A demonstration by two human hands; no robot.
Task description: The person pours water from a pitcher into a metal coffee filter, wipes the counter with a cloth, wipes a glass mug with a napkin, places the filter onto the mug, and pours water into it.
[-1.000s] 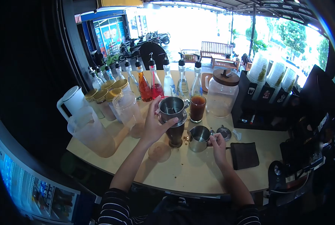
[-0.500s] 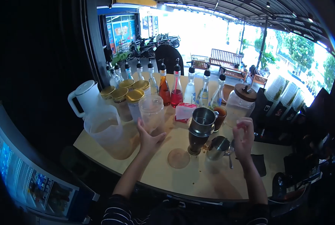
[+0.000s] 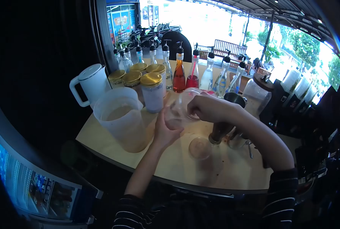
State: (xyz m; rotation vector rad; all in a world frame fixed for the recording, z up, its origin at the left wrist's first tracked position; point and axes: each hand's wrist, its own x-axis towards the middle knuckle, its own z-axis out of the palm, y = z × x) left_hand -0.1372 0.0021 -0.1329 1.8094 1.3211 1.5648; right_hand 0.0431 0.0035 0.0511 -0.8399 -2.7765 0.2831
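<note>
My left hand (image 3: 165,133) is wrapped round a clear plastic jar (image 3: 174,114), which is tilted with its mouth to the right. At that mouth my right hand (image 3: 210,107) bends inward with curled fingers; the fingertips are partly hidden, and I cannot make out what they hold. On the table below lies a round clear lid (image 3: 199,148). Beside it, partly behind my right arm, stands a dark-bodied vessel (image 3: 219,131) with a metal cup (image 3: 234,98) on top. A small metal pitcher (image 3: 236,142) is mostly covered by that forearm, with a spoon (image 3: 250,150) near it.
A tall frosted pitcher (image 3: 122,128) and a white lidded jug (image 3: 93,86) stand left, near several gold-lidded jars (image 3: 153,95). Pump bottles (image 3: 179,76) line the back. A brown-lidded jar (image 3: 254,95) stands right. The table's front edge (image 3: 154,174) is close to me.
My right hand has swung left from beside the metal vessel to the jar's mouth. The jar, upright before, is now tilted rightward in my left hand. The view has shifted.
</note>
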